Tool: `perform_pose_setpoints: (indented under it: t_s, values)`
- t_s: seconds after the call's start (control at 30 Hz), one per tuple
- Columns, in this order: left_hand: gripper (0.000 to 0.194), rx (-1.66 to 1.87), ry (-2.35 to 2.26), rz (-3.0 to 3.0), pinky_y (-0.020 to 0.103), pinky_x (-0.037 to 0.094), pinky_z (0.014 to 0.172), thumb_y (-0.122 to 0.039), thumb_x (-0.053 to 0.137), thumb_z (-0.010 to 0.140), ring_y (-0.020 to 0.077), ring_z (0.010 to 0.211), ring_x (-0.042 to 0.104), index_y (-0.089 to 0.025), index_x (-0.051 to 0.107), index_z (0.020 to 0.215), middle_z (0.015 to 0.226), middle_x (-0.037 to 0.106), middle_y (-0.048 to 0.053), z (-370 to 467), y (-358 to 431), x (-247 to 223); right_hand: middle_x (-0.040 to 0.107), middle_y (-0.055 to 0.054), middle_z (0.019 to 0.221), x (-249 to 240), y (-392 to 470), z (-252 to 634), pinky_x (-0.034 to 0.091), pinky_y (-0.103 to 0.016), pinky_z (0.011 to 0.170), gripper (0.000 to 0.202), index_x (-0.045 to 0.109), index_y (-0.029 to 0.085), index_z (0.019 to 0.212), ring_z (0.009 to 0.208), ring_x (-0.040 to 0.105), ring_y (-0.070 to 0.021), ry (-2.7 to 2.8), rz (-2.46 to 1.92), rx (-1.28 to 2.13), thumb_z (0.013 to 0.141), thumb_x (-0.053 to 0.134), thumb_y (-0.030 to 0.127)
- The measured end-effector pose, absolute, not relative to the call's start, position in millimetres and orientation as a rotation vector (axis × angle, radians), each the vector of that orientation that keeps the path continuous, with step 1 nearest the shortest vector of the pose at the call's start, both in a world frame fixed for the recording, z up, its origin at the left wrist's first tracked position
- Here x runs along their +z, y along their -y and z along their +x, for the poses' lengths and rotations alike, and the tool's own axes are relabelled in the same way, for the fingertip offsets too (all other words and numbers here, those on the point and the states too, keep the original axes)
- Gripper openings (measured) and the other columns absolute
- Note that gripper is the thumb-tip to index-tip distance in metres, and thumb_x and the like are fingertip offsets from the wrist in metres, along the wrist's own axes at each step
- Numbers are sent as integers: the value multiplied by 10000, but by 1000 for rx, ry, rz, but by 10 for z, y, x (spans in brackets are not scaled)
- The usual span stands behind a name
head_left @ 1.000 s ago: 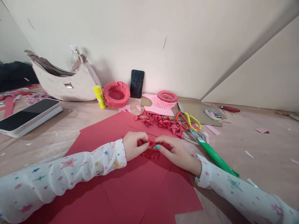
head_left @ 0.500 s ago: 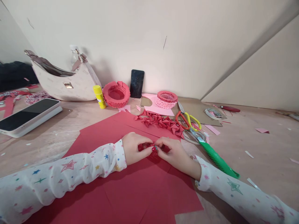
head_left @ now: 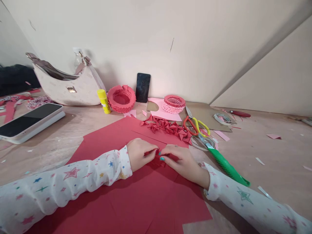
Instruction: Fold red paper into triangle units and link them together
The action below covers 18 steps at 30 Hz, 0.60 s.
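Note:
My left hand [head_left: 141, 155] and my right hand [head_left: 184, 161] meet over red paper sheets [head_left: 136, 198] spread on the table. Between their fingertips is a small folded piece of red paper [head_left: 157, 157], largely covered by the fingers. The left thumb and forefinger pinch its left side; the right thumb and fingers close on its right side. Just beyond the hands lies a pile of red folded paper triangles [head_left: 168, 126]. Behind it, a pink and red paper ring [head_left: 173, 104] rests on pink paper, and a red paper ring [head_left: 121, 98] leans farther left.
Scissors [head_left: 196, 125] and a green-handled cutter [head_left: 226, 165] lie to the right, near a tape roll [head_left: 222, 119]. A yellow glue stick [head_left: 103, 101] stands at left, by a white handbag [head_left: 68, 86]. One phone [head_left: 143, 87] leans on the wall; another device [head_left: 31, 122] lies left.
The fingertips of both hands have shifted on the small folded paper, and the right thumb and forefinger have drawn slightly apart from the left ones. The arms have stayed in place.

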<state>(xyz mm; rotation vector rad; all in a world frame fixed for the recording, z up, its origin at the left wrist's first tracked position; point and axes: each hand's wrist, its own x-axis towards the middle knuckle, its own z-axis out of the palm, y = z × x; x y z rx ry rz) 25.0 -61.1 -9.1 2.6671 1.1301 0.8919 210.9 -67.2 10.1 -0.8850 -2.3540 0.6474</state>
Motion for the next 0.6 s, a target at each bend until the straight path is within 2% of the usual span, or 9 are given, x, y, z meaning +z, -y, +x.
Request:
perform_pose_setpoints:
  t_s: [0.17,0.37,0.6]
  values:
    - [237,892,-1087,2678,213,364,600,-217,350,803,99,577,537,-205,586,794,615,602,-1,244,615,-76,573,-33,867,108,684,2120,431,-251,716,229,504,205,928,805,532,-123,2376,-768,695,729,426,124]
    - [214,858,-1025,2655,218,363,585,-179,361,785,106,576,520,-200,573,805,642,600,-5,241,650,-19,547,-16,837,25,638,2119,421,-240,711,180,530,215,858,801,511,-107,2338,-790,661,773,412,109]
    - [215,793,-985,2657,210,355,559,-159,332,777,105,546,488,-175,538,720,591,557,4,247,659,5,522,-14,824,53,629,2108,408,-240,688,129,522,212,847,775,489,-107,2300,-840,659,787,438,136]
